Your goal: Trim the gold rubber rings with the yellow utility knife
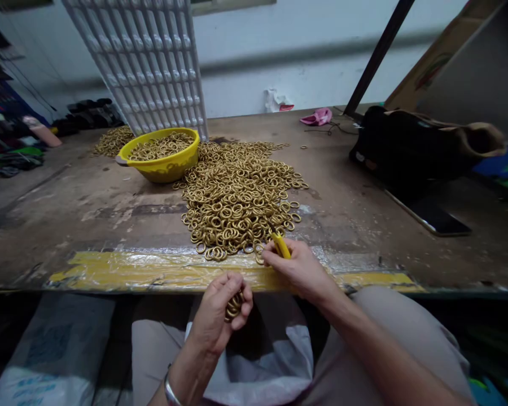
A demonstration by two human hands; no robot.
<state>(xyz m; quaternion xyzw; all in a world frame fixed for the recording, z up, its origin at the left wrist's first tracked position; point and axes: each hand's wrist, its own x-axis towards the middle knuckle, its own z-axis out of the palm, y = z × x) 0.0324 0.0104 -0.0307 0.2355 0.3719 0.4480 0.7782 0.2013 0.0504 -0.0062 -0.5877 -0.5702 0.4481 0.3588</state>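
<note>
A heap of brass-coloured rings [237,197] spreads over the table up to the taped front edge. Below that edge, my left hand [220,310] is closed around several brass rings [234,306], held over the lap. My right hand [300,268] rests at the near side of the heap, gripping a small yellow-handled tool [281,246] whose dark tip points toward the rings. Its kind I cannot make out. Close to the right fingertips is a single ring [259,254]; whether they pinch it I cannot tell. Under both hands a white bag [271,372] hangs open between the knees.
A yellow basin [161,166] full of rings stands left of the heap, before a ribbed translucent panel [152,67]. At right lie a black bag [406,141] and a phone [432,214]. A pink cloth [317,117] is at the back. Yellow tape [131,270] covers the table edge.
</note>
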